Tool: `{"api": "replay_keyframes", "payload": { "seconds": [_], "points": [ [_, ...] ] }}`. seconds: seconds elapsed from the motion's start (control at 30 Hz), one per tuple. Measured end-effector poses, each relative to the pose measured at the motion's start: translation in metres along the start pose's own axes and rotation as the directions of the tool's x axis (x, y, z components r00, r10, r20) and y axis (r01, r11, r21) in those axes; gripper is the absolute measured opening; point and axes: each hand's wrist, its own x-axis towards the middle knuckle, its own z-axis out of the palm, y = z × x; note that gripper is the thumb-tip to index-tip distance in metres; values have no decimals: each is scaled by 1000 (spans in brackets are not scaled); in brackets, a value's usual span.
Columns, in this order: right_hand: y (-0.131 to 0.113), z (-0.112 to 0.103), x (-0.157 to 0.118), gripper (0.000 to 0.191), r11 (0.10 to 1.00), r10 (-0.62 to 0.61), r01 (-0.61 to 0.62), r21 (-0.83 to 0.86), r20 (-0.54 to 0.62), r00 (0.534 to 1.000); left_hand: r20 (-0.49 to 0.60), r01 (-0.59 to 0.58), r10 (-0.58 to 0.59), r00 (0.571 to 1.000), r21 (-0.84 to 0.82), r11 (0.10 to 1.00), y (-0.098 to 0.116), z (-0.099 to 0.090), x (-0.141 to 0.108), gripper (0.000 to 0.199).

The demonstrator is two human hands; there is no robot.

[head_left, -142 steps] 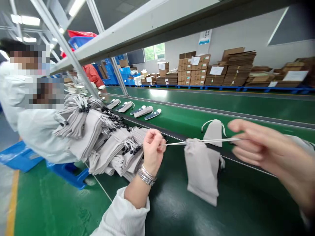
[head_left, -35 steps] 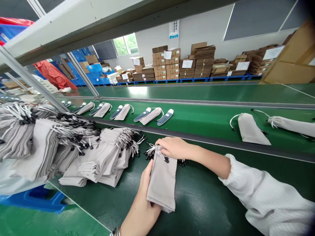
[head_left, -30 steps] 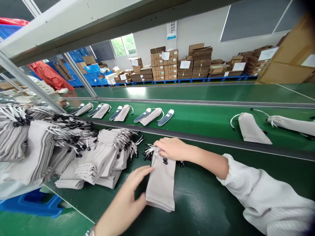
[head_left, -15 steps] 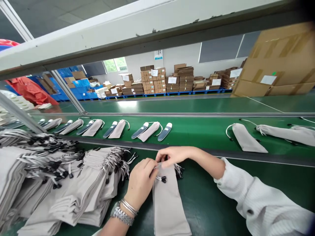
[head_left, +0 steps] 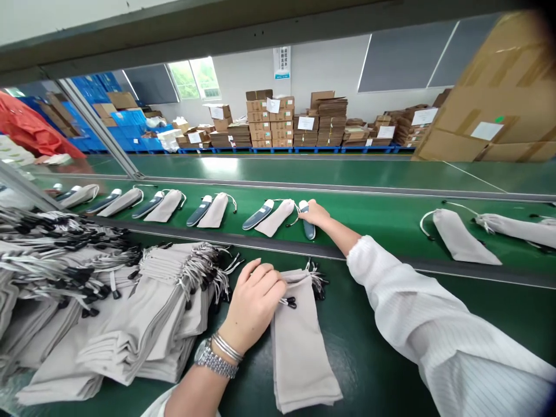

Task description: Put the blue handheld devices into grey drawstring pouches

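Now the blue slipper (head_left: 309,229) lies on the green belt (head_left: 369,231), right under the fingers of the right hand (head_left: 314,214). The right hand is closed on its white end, and the dark blue part sticks out below, toward the worktop (head_left: 373,359). Just to the left of that slipper is a grey bag (head_left: 275,218) with a thin string. The left hand (head_left: 256,304) is nearer, over the worktop, at the top left corner of a small stack of grey bags (head_left: 302,347). White strings with black tips (head_left: 319,281) poke out at the top right of the stack. To the left of this hand is a big pile of grey bags (head_left: 165,313).

The right arm reaches far forward and leans to the left, in a loose white sleeve (head_left: 403,295). The left hand has its back up and its fingers bent, with a shiny watch (head_left: 215,360) and bangles (head_left: 228,347) on the wrist. I cannot tell if its fingertips pinch the cloth. The two hands are apart.

Half a second ago both hands were close together at the top of the small stack. The right hand has gone out to the belt since then. The slipper's white end leaned to the right then, and now it leans to the left.
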Motion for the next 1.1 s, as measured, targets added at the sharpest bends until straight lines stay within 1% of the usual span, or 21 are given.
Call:
{"api": "replay_keyframes", "payload": {
  "seconds": [0.1, 0.17, 0.2, 0.27, 0.33, 0.4, 0.43, 0.47, 0.53, 0.57, 0.6, 0.67, 0.77, 0.8, 0.87, 0.93, 0.97, 1.0, 1.03, 1.07, 1.1],
  "points": [
    [0, -18, -23, 36, 987, -49, 50, 152, -9, 999, 31, 20, -16, 999, -114, 993, 3, -7, 3, 16],
    [-6, -34, -49, 33, 939, -145, 155, 306, -55, 988, 80, 100, -83, 993, -248, 964, 6, -14, 6, 14],
    [-12, -42, -65, 34, 882, -218, 240, 405, -101, 971, 115, 157, -126, 985, -322, 934, 9, -18, 8, 14],
    [-25, -54, -99, 38, 695, -359, 431, 575, -242, 901, 185, 272, -208, 960, -461, 845, 13, -25, 12, 14],
    [-38, -61, -133, 44, 504, -444, 584, 636, -390, 807, 232, 352, -266, 936, -577, 737, 18, -32, 16, 14],
    [-48, -63, -160, 48, 405, -514, 673, 619, -454, 727, 248, 391, -306, 919, -663, 638, 21, -37, 20, 13],
    [-51, -62, -171, 48, 382, -558, 692, 612, -444, 701, 239, 398, -331, 913, -695, 598, 23, -39, 22, 12],
    [-52, -62, -180, 45, 385, -614, 697, 605, -396, 683, 218, 400, -364, 906, -722, 565, 23, -41, 23, 12],
    [-54, -60, -193, 31, 442, -738, 693, 569, -209, 642, 148, 396, -458, 877, -762, 513, 25, -44, 25, 11],
    [-54, -60, -198, 30, 479, -782, 693, 538, -98, 616, 109, 395, -514, 851, -776, 491, 25, -45, 26, 11],
    [-54, -60, -202, 34, 509, -808, 698, 505, 0, 589, 74, 397, -568, 820, -789, 470, 25, -47, 27, 11],
    [-54, -59, -208, 40, 554, -814, 690, 466, 132, 565, 47, 415, -662, 748, -811, 412, 27, -49, 30, 13],
    [-54, -59, -211, 24, 613, -773, 604, 509, 228, 591, 121, 452, -745, 656, -854, 259, 28, -54, 34, 18],
    [-53, -60, -211, 21, 624, -758, 547, 558, 263, 596, 157, 457, -756, 636, -865, 205, 28, -57, 35, 20],
    [-51, -65, -211, 20, 612, -727, 366, 701, 316, 610, 191, 440, -778, 598, -890, 120, 24, -66, 36, 23],
    [-48, -77, -212, 17, 513, -687, 153, 845, 297, 663, 165, 357, -825, 540, -933, 48, 17, -76, 36, 27],
    [-47, -85, -214, 17, 435, -664, 80, 897, 260, 701, 144, 299, -851, 505, -954, 16, 13, -80, 35, 28],
    [-47, -94, -215, 18, 354, -638, 39, 934, 211, 740, 128, 243, -868, 480, -970, -9, 9, -82, 35, 29],
    [-47, -103, -217, 18, 287, -609, 23, 958, 163, 776, 121, 202, -870, 478, -979, -25, 7, -81, 34, 30],
    [-46, -112, -218, 18, 239, -582, 18, 971, 128, 803, 118, 186, -857, 501, -982, -26, 5, -79, 32, 29],
    [-46, -121, -218, 18, 204, -553, 25, 979, 94, 828, 109, 197, -836, 538, -980, -1, 5, -73, 30, 26]
  ]
}}
